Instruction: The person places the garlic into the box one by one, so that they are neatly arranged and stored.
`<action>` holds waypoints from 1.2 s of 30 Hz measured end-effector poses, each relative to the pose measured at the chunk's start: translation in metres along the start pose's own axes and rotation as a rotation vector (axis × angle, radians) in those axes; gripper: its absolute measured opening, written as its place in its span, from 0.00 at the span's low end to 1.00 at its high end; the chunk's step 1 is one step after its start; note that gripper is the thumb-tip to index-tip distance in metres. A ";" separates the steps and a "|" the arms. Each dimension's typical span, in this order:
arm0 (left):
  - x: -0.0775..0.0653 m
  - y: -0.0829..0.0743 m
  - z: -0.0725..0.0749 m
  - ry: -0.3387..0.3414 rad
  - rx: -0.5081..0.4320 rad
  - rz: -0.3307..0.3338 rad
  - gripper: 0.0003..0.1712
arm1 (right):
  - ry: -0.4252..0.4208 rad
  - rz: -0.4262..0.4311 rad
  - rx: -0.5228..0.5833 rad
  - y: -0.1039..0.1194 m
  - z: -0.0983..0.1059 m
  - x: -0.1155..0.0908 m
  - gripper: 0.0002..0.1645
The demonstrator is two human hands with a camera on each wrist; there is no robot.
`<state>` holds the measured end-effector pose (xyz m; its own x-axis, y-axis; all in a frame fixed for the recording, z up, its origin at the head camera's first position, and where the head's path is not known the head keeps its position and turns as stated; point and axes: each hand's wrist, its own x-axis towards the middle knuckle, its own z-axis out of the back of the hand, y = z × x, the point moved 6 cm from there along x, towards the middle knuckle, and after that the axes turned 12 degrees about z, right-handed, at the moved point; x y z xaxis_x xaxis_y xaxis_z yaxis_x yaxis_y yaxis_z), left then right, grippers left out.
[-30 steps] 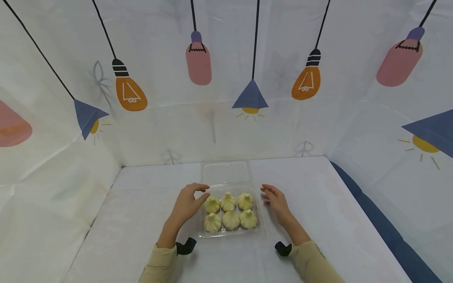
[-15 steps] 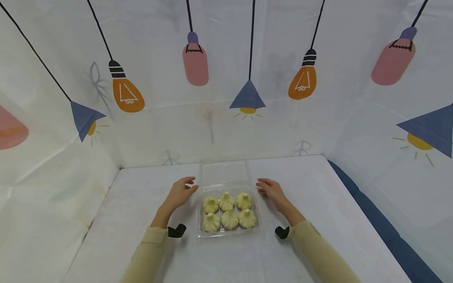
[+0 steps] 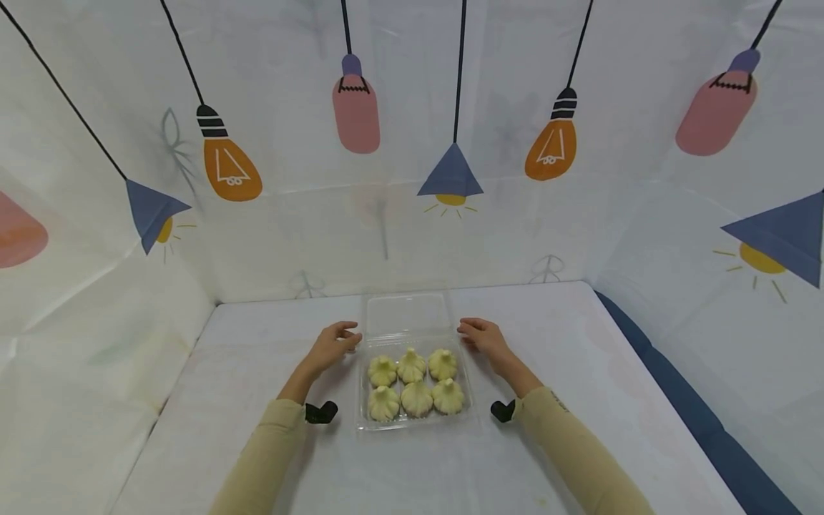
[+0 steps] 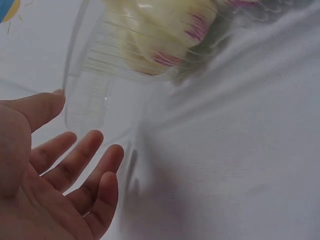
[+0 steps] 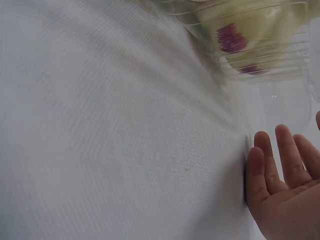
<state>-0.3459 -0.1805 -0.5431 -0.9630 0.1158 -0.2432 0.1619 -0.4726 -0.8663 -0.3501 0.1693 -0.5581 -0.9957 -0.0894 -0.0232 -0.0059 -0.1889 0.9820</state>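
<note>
A clear plastic clamshell box point(image 3: 412, 425) lies on the white table with its lid point(image 3: 409, 315) folded back, away from the person. Several pale garlic bulbs point(image 3: 416, 399) sit in it in two rows; purple streaks show on the garlic point(image 4: 162, 35) in the left wrist view. My left hand point(image 3: 328, 349) is beside the box's far left corner, fingers spread and loosely bent. Its thumb point(image 4: 47, 107) is at the plastic edge; whether it touches, I cannot tell. At the far right corner is my right hand point(image 3: 488, 342), fingers point(image 5: 287, 150) extended and holding nothing.
White sheet walls point(image 3: 290, 243) printed with lamps and bulbs enclose the table point(image 3: 257, 372) at the back and sides. Dark blue material point(image 3: 676, 393) runs along the table's right edge. Black pieces point(image 3: 322, 413) are worn at both wrists.
My left hand has drawn back left from over the bulbs to beside the box. My right hand has moved slightly left and farther forward, toward the lid's hinge. The box stays put.
</note>
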 end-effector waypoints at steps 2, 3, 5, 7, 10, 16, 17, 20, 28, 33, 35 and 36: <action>0.001 0.002 -0.003 0.004 -0.017 0.004 0.29 | -0.008 -0.003 -0.008 -0.001 -0.001 0.000 0.26; 0.001 0.003 -0.004 0.006 -0.023 0.005 0.28 | -0.009 -0.001 -0.017 -0.001 -0.002 0.000 0.26; 0.000 0.003 -0.006 0.011 -0.038 0.009 0.27 | -0.015 0.006 -0.032 0.001 -0.003 0.000 0.26; 0.000 0.003 -0.007 0.019 -0.057 0.003 0.27 | -0.027 0.007 -0.048 0.002 -0.004 0.000 0.26; 0.001 0.002 -0.009 0.023 -0.084 -0.009 0.26 | -0.041 0.012 -0.063 0.004 -0.005 0.001 0.25; 0.003 0.002 -0.008 0.012 -0.107 -0.016 0.25 | -0.057 0.002 -0.046 0.002 -0.005 0.005 0.24; 0.004 0.002 -0.008 0.010 -0.112 -0.017 0.24 | -0.057 -0.002 -0.037 0.001 -0.005 0.005 0.24; 0.005 0.002 -0.007 -0.007 -0.131 -0.026 0.23 | -0.059 0.001 -0.017 0.001 -0.005 0.007 0.24; 0.010 -0.005 -0.001 -0.069 -0.157 -0.086 0.22 | -0.102 0.026 0.020 0.010 -0.003 0.012 0.22; 0.013 -0.005 0.007 -0.164 -0.148 -0.075 0.20 | -0.084 0.049 -0.009 0.018 -0.010 0.020 0.22; 0.015 -0.004 0.009 -0.184 -0.150 -0.061 0.21 | -0.079 0.060 -0.003 0.020 -0.012 0.024 0.23; 0.015 -0.005 0.009 -0.189 -0.153 -0.055 0.21 | -0.076 0.066 0.000 0.021 -0.013 0.026 0.23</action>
<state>-0.3634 -0.1847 -0.5387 -0.9921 -0.0349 -0.1201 0.1249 -0.3303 -0.9356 -0.3747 0.1504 -0.5408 -0.9981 -0.0274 0.0557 0.0598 -0.1846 0.9810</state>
